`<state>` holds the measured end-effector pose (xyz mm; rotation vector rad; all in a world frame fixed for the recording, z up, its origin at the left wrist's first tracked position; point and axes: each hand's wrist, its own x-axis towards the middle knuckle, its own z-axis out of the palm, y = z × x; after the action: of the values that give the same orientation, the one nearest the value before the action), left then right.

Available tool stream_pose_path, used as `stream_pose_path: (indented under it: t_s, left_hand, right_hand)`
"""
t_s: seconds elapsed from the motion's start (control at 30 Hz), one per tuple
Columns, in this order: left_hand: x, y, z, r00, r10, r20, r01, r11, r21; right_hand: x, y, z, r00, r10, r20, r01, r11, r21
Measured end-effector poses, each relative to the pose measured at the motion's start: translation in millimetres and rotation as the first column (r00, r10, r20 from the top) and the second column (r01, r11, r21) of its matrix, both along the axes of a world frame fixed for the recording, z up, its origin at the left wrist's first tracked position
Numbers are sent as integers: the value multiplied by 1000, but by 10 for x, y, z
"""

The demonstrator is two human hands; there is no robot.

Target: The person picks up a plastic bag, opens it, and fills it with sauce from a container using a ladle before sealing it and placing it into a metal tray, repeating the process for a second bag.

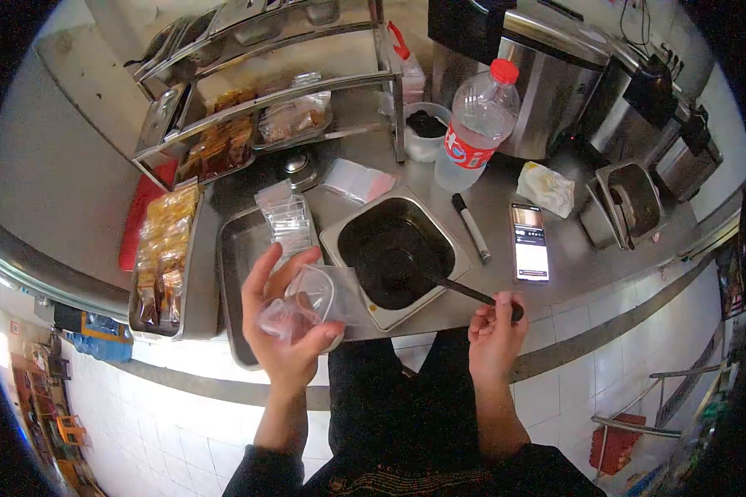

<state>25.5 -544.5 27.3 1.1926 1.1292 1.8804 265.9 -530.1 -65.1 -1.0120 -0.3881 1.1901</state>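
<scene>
My left hand (pixel 286 331) holds a small clear plastic bag (pixel 313 290), with the thumb and fingers curved around it. The bag looks crumpled and see-through. My right hand (pixel 497 335) grips the end of a long dark spoon handle (pixel 472 293). The spoon's other end reaches into dark sauce (pixel 394 261) inside a square steel pan (pixel 375 313); its tip is hidden there. Behind my left hand, a shallow metal tray (pixel 234 282) carries a stack of small clear bags (pixel 285 217).
To the left stands a long tray of filled packets (pixel 164 240). A steel rack (pixel 265 118) rises behind. On the right are a marker (pixel 471 228), a phone (pixel 529 242), a crumpled tissue (pixel 547 189), a large bottle (pixel 477 124) and steel containers (pixel 617 203).
</scene>
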Motion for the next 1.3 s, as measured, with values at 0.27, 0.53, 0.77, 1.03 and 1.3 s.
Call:
stream_pose_path:
  t_s: [0.27, 0.53, 0.77, 1.03, 1.3]
  left_hand:
    - [92, 124, -118, 1000, -30, -6, 30, 998, 52]
    - [157, 264, -92, 990, -123, -66, 131, 981, 143]
    - [183, 395, -270, 967, -60, -247, 82, 993, 80]
    - [232, 451, -245, 896, 32, -442, -36, 999, -1]
    - [333, 501, -233, 903, 14, -430, -60, 994, -93]
  right_hand:
    - [-30, 20, 24, 982, 188, -5, -186, 973, 139]
    - [0, 16, 2, 987, 151, 47, -156, 978, 136]
    - [36, 21, 17, 989, 134, 58, -140, 981, 137]
    - [32, 77, 526, 995, 60, 78, -76, 972, 222]
    - [-61, 54, 985, 982, 73, 176, -133, 925, 357]
